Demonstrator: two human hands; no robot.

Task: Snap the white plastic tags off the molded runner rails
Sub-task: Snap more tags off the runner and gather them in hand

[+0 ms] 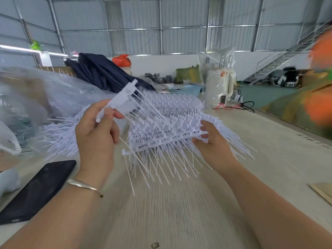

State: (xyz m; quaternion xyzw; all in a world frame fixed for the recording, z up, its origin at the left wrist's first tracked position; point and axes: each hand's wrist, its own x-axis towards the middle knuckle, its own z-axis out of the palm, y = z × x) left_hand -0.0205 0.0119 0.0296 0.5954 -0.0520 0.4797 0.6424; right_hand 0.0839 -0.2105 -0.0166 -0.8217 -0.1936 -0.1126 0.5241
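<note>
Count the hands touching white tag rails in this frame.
2. Left hand grips a raised rail; right hand touches the rail stack on the table.

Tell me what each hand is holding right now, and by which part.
The left hand pinches a runner rail near its lower end, tags fanning off it. The right hand touches the right end of the rail stack, fingers relaxed; a firm grip cannot be told.

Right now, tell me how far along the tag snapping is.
Done: loose tags lie heaped at left. In hand: the left hand pinches one rail with tags still attached, while the right hand touches the stack of rails. Left: that whole stack.
</note>
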